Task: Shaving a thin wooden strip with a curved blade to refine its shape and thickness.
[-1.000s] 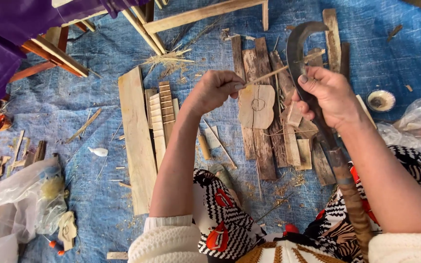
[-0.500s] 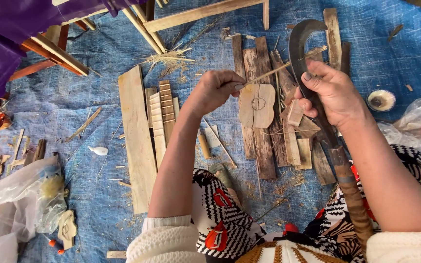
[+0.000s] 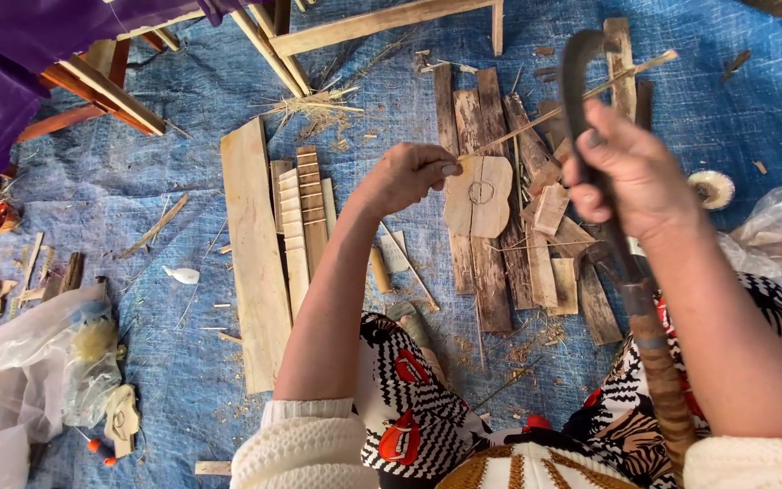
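the person sat over a blue tarp, patterned cloth across the lap, both forearms stretched forward from cream knit cuffs. the right hand was closed around a curved dark blade, its wrapped handle running back along the forearm and the hooked tip pointing away. the left hand was pinched shut, thumb and fingertips gripping a thin stick that slanted up and right across the blade. just beside that hand a small flat wooden cutout with a drawn circle lay on dark wood strips. to the left lay a pale plank and notched slats; farther off, a wooden frame.
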